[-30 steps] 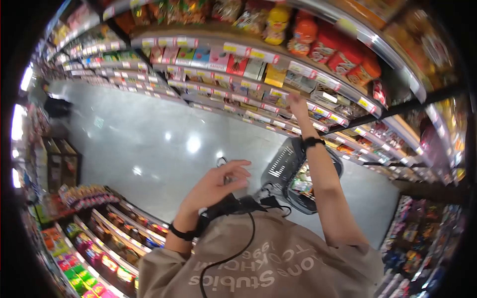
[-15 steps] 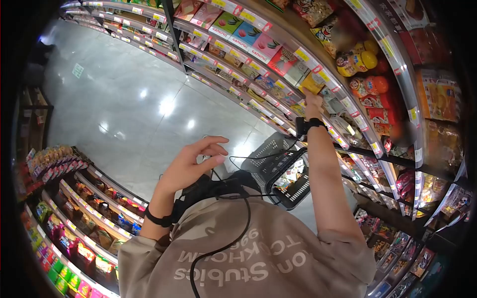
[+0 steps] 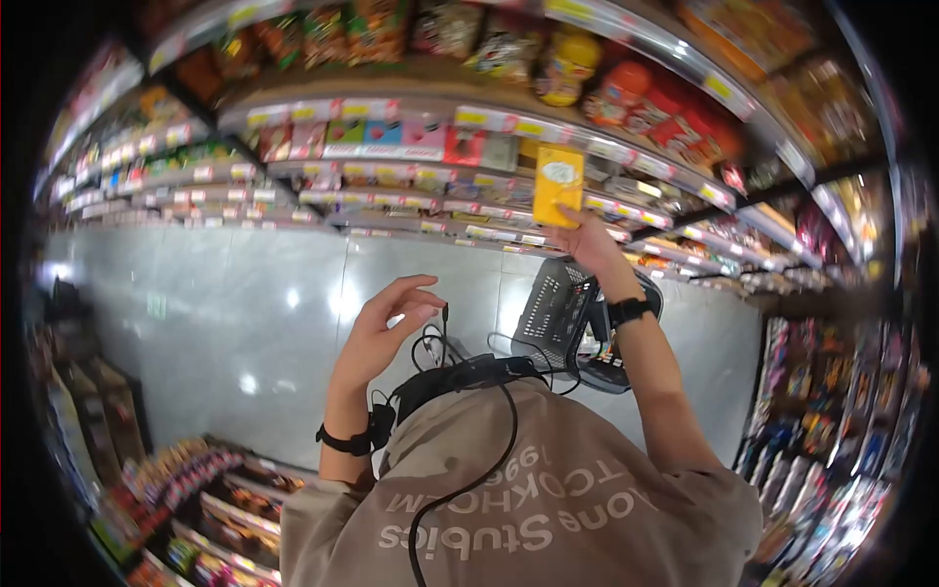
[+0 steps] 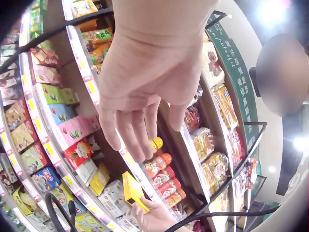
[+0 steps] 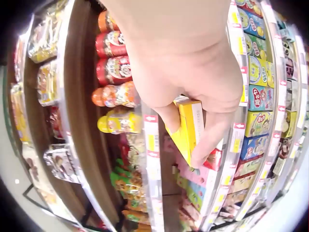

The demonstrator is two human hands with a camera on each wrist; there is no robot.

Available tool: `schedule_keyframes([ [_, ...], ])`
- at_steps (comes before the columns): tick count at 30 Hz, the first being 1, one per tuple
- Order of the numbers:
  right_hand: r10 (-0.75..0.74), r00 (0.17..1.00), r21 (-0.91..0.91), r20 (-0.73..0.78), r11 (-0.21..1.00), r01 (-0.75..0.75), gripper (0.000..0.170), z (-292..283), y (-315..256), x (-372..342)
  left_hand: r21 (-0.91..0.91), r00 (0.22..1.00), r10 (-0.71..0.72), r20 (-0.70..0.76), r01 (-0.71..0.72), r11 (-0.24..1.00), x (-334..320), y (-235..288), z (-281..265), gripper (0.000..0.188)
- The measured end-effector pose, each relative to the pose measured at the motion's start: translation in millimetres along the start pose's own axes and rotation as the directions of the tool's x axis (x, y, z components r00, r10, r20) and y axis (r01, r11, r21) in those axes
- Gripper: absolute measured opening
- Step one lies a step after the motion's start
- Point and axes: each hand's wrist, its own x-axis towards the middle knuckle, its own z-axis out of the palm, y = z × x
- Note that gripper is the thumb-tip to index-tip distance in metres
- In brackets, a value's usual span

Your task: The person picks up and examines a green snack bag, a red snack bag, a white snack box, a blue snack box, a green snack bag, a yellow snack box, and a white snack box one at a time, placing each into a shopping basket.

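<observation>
A yellow box [image 3: 559,184] with a white oval label is pinched by my right hand [image 3: 592,245], held in front of the shelves in the head view. In the right wrist view, thumb and fingers of the right hand [image 5: 188,72] grip the yellow box [image 5: 189,130] from both sides. My left hand [image 3: 380,328] is held over the floor, fingers loosely bent and holding nothing. The left wrist view shows the left hand [image 4: 145,87] with fingers hanging relaxed, the yellow box [image 4: 133,191] in the right hand [image 4: 157,217] beyond it.
A dark shopping basket [image 3: 553,308] is below my right forearm. Pink, blue and red boxes [image 3: 424,137] line a shelf, with snack bags and yellow and red bottles [image 3: 567,67] above. A black cable [image 3: 469,479] runs down the shirt. More shelves stand behind on both sides.
The right hand has drawn the yellow box out from the shelf toward the body. The left hand stays raised with nothing in it. The head view has turned.
</observation>
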Motion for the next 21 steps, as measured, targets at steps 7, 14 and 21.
schedule_keyframes([
  [7,-0.099,0.96,0.026,0.261,0.995,0.095,0.052,-6,-3,-163,0.086,0.959,-0.002,0.282,-0.023,0.996,63,16,80,0.046],
  [14,-0.233,0.913,-0.001,0.334,0.969,0.247,0.076,-29,-34,-267,0.051,0.912,0.072,0.404,-0.101,0.994,85,41,199,0.068],
  [21,-0.28,0.902,0.071,0.329,0.96,0.273,0.084,-90,-42,-317,-0.02,0.923,0.1,0.373,-0.1,0.995,77,33,296,0.054],
])
